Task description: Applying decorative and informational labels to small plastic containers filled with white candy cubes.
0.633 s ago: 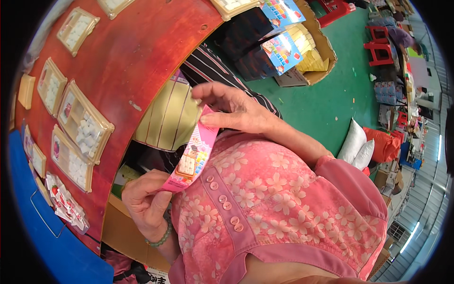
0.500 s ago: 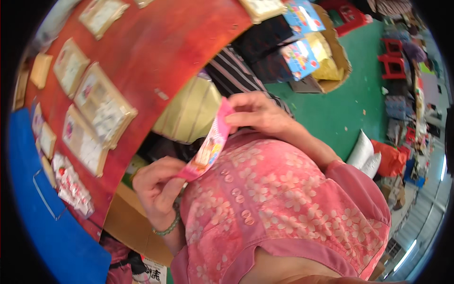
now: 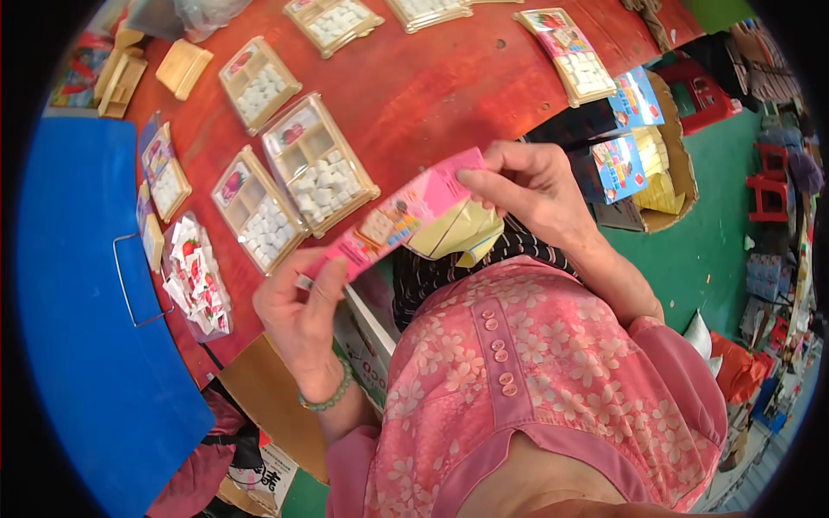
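A pink printed card sleeve (image 3: 406, 211) is stretched between my two hands above the near table edge. My left hand (image 3: 302, 311), with a green bead bracelet at its wrist, pinches the lower left end. The upper right end is gripped between the thumb and fingers of my right hand (image 3: 535, 190). Just beyond my left hand lie two compartment trays, one larger (image 3: 321, 166) and one smaller (image 3: 259, 211), with white cubes under clear covers. Next to them sits a clear tub (image 3: 211, 328) of small white packets with red prints.
More cube trays stand across the red table (image 3: 414, 95); one at the far right (image 3: 570, 56) has a pink sleeve over part of it. A blue board (image 3: 78, 302) lies at left. Blue printed boxes (image 3: 617, 164) and a carton (image 3: 682, 186) are at right.
The sleeve was curved and held close to my body; now it is straighter, its printed face turned up. Both hands have moved outward over the table edge. The view has shifted toward the table.
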Action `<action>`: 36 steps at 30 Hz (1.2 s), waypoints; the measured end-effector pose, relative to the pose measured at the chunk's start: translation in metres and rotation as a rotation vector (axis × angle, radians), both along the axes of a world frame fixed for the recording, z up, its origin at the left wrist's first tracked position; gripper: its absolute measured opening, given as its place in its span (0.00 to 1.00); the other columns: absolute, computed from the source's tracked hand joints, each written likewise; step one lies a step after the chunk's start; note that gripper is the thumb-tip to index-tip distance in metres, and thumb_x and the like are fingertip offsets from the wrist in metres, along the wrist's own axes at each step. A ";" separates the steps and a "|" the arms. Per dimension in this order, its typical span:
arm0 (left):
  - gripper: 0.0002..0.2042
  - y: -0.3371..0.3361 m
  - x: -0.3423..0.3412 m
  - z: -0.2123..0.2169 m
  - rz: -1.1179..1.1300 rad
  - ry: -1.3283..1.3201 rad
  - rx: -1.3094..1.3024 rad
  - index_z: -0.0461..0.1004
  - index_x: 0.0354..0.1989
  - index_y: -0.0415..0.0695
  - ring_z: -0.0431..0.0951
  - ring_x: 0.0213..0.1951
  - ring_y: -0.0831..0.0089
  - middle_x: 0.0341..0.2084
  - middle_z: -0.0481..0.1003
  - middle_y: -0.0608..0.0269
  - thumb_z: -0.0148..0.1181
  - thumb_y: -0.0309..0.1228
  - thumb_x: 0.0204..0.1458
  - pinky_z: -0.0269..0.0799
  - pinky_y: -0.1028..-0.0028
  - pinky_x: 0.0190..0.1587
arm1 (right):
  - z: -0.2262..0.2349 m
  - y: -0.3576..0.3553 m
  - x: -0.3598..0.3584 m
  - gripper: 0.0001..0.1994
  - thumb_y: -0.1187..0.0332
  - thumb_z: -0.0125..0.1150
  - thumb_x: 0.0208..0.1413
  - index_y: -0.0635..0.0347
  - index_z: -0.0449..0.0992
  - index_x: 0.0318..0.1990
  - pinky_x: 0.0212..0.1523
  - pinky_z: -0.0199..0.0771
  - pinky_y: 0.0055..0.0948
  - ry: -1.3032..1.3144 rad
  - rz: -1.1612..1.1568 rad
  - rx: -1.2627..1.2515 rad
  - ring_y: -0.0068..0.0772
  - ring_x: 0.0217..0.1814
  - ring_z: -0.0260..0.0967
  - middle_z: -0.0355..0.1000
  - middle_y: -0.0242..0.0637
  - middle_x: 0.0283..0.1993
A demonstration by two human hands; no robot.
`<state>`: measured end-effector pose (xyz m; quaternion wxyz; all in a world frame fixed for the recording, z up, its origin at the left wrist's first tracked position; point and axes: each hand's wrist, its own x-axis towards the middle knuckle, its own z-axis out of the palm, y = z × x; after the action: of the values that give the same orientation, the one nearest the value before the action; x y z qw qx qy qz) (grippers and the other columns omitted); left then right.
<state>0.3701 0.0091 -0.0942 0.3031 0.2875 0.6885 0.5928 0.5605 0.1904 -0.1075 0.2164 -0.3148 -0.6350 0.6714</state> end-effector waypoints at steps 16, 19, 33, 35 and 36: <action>0.13 0.044 -0.089 -0.001 0.119 0.162 -0.003 0.78 0.41 0.34 0.74 0.31 0.85 0.29 0.79 0.65 0.64 0.32 0.53 0.70 0.82 0.34 | -0.008 0.033 -0.102 0.14 0.60 0.63 0.56 0.64 0.78 0.29 0.20 0.60 0.16 -0.073 -0.040 0.352 0.11 0.22 0.62 0.67 0.24 0.20; 0.14 0.046 -0.093 -0.005 0.077 0.105 -0.040 0.78 0.43 0.35 0.75 0.33 0.85 0.31 0.79 0.63 0.63 0.32 0.54 0.72 0.82 0.35 | -0.011 0.035 -0.103 0.14 0.60 0.63 0.56 0.64 0.78 0.29 0.22 0.61 0.16 -0.070 -0.028 0.438 0.11 0.23 0.62 0.67 0.24 0.20; 0.13 0.070 -0.065 -0.005 0.046 0.187 -0.078 0.78 0.38 0.36 0.71 0.28 0.86 0.25 0.76 0.69 0.61 0.35 0.55 0.70 0.82 0.32 | -0.013 0.057 -0.081 0.14 0.58 0.62 0.57 0.63 0.79 0.31 0.26 0.68 0.15 -0.095 -0.018 0.322 0.13 0.25 0.67 0.72 0.26 0.24; 0.13 0.071 -0.068 -0.004 0.042 0.233 -0.110 0.78 0.37 0.36 0.69 0.27 0.87 0.23 0.75 0.70 0.62 0.35 0.55 0.67 0.82 0.29 | -0.011 0.060 -0.082 0.14 0.58 0.62 0.57 0.62 0.79 0.31 0.26 0.68 0.15 -0.078 -0.011 0.299 0.13 0.26 0.67 0.73 0.27 0.24; 0.13 0.072 -0.070 -0.003 0.037 0.281 -0.141 0.78 0.36 0.36 0.67 0.25 0.87 0.21 0.74 0.71 0.62 0.36 0.55 0.64 0.82 0.27 | -0.009 0.061 -0.083 0.14 0.58 0.62 0.57 0.62 0.79 0.32 0.26 0.68 0.15 -0.060 -0.006 0.277 0.13 0.26 0.68 0.73 0.27 0.25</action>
<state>0.2999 0.0809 -0.0969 0.2123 0.3328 0.7693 0.5023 0.4772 0.2518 -0.1168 0.2408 -0.3038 -0.7267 0.5671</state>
